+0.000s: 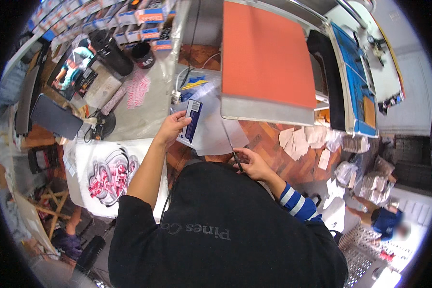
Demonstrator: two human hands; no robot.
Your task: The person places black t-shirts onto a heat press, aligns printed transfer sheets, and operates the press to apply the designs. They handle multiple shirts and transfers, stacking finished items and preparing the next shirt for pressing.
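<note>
My left hand (172, 127) is closed on the edge of a flat dark blue package (192, 121) with a pale barcode label at its upper end. Held upright, the package hangs over a sheet of translucent plastic. In my right hand (254, 164) is a long thin tool (229, 139) with a dark handle, its narrow grey shaft pointing up and away from me. The shaft ends near the front edge of an orange-topped board (269, 57); whether it touches is unclear. Which kind of tool it is does not show plainly.
On the left table (146, 115) stand a black cup (143, 54), a dark bottle (111, 53) and a phone (56, 116). Above are small parts boxes (151, 17). Brown paper pieces (294, 142) lie on the wooden floor. Another person (386, 222) is at lower right.
</note>
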